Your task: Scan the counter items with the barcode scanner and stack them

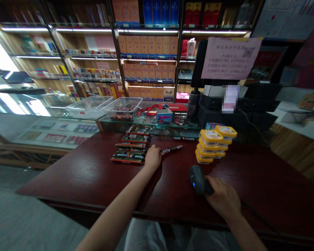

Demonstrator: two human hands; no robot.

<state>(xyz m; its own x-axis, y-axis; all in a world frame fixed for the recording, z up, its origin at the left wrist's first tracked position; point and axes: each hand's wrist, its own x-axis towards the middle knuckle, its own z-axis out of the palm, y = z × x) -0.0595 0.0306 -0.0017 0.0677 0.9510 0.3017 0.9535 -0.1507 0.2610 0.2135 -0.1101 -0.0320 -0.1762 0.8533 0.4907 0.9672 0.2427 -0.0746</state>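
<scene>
My right hand [223, 197] is wrapped round the handle of a black barcode scanner [197, 179], which shows a small blue light. Over the middle of the table, my left hand [153, 158] is closed on one end of a thin wrapped stick [172, 149] that points right; its fingertips are partly hidden. Just left of that hand lie several rows of similar dark wrapped sticks [132, 150] with green and orange marks. Small tubs with yellow lids [211, 136] are piled in two stacks beyond the scanner.
The dark red wooden table [94, 181] meets a glass counter [146, 123] at the back. Clear plastic trays [91, 104], a small blue box [164, 115] and a black bottle [193, 104] stand on the glass. Behind the tubs is a monitor [197, 66] with a paper sign [231, 57].
</scene>
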